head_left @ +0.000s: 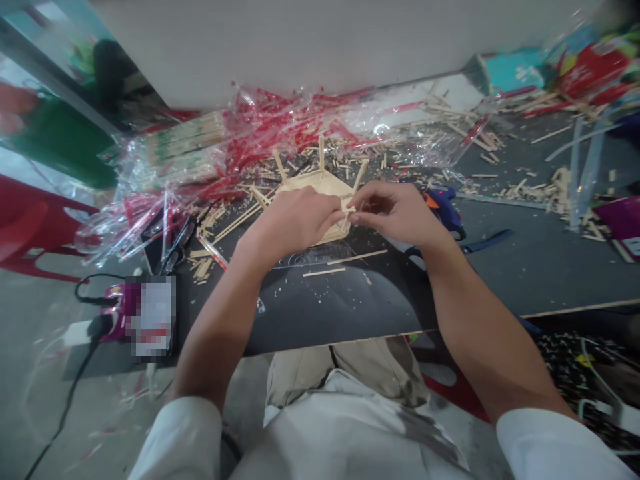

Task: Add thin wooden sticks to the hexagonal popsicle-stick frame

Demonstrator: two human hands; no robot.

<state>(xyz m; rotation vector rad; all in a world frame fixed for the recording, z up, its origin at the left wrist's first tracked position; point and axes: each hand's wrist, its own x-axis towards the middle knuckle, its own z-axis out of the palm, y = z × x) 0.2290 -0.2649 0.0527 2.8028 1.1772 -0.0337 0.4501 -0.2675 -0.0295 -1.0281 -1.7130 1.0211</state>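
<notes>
A model built of thin wooden sticks (320, 179), with a many-sided base and several upright posts, rests on the dark table. My left hand (297, 217) lies over its near left side, fingers closed at the right-hand edge. From the right, my right hand (395, 205) pinches a small wooden stick piece (350, 209) at that same edge, thumb and forefinger together. The fingertips of both hands almost meet there. Part of the model's base is hidden under my left hand. Two loose sticks (357, 256) lie in front of the model.
A blue and orange glue gun (447, 208) lies beyond my right wrist. Plastic wrappers (295, 123) and stick bundles (187, 137) pile up behind. Cut stick bits (553, 190) are scattered to the right. A power strip (116, 310) with cables sits at the table's left edge.
</notes>
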